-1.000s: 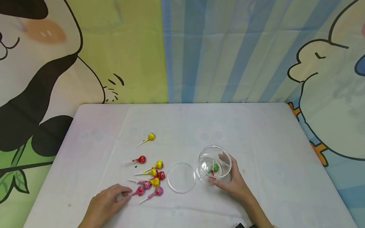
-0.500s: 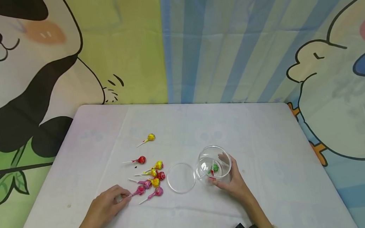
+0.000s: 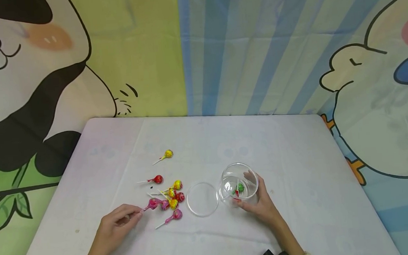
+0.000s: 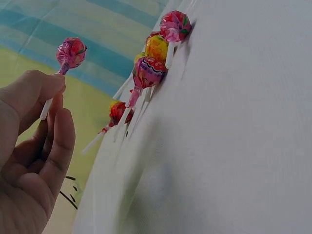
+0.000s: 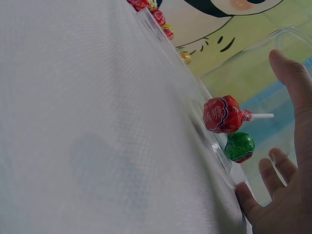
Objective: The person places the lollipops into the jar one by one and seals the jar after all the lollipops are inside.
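Observation:
My left hand (image 3: 116,227) pinches the white stick of a pink-wrapped lollipop (image 4: 71,52) between thumb and fingers, its candy head raised off the table in the left wrist view. Close by lie several other lollipops, among them a pink one (image 3: 177,214), a yellow one (image 3: 173,204) and a red one (image 3: 180,196). My right hand (image 3: 262,204) grips a clear round jar (image 3: 238,168) from its right side. Inside the jar are a red lollipop (image 5: 223,114) and a green lollipop (image 5: 240,147).
A clear round lid (image 3: 203,214) lies flat between the lollipops and the jar. Farther back are another red lollipop (image 3: 158,179) and a lone yellow lollipop (image 3: 168,153). The white-covered table (image 3: 298,152) ends at a cartoon-printed curtain (image 3: 142,53).
My left hand has lifted the pink lollipop from beside the pile, its head moving slightly up and left. A yellow lollipop's stick has swung round. The right hand and jar stay put.

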### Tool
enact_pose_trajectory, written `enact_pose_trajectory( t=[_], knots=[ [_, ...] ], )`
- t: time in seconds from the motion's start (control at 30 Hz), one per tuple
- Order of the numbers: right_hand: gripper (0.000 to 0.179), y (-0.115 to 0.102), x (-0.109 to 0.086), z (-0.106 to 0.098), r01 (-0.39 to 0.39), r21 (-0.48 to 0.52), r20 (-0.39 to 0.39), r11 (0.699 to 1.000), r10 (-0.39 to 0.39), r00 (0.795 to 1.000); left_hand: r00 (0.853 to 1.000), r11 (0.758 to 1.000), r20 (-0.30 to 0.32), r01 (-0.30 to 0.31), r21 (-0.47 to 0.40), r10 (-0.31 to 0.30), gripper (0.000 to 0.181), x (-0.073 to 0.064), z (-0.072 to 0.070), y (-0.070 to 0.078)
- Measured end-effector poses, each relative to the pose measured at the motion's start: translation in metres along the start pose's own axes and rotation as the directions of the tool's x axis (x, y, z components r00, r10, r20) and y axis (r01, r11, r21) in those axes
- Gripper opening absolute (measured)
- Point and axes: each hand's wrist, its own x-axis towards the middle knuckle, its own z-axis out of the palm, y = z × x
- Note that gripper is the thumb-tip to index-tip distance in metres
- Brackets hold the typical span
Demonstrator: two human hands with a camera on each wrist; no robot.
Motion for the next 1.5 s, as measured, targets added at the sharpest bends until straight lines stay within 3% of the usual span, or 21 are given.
enact_pose_trajectory(
  t=[0.13,0.3,0.73,1.03,1.13,1.27,1.5],
  knots=[
    [0.101,0.001,0.000,-0.001,0.000,0.011,-0.005,1.000,0.000,1.000,0.999,0.995,0.034,0.045,-0.086,-0.042,0.017,0.002,-0.001,0.008],
    [0.100,0.002,-0.001,-0.001,-0.011,0.023,-0.003,1.000,0.011,1.000,0.994,0.991,0.037,0.110,-0.071,-0.107,0.017,0.003,0.001,0.016],
    [0.101,0.003,0.000,-0.001,-0.009,0.010,-0.007,1.000,0.009,1.000,0.998,0.969,0.022,0.065,-0.237,-0.061,0.016,0.006,0.001,0.017],
    [0.101,0.005,0.000,-0.001,-0.002,0.013,0.005,1.000,0.002,1.000,0.989,0.961,-0.006,0.145,-0.235,-0.151,0.013,0.023,-0.003,0.030],
    [0.101,0.004,0.000,-0.001,0.000,0.013,0.010,1.000,0.000,1.000,0.993,0.971,0.000,0.119,-0.205,-0.122,0.013,0.030,-0.003,0.032],
    [0.101,0.003,0.000,-0.001,-0.006,0.008,0.019,1.000,0.006,1.000,0.997,0.968,0.032,0.080,-0.239,-0.075,0.014,0.037,-0.001,0.032],
    [0.102,0.003,0.001,-0.001,-0.001,0.009,0.018,1.000,0.000,1.000,0.997,0.964,0.072,0.002,-0.266,0.018,0.015,0.052,0.014,0.040]
  ],
)
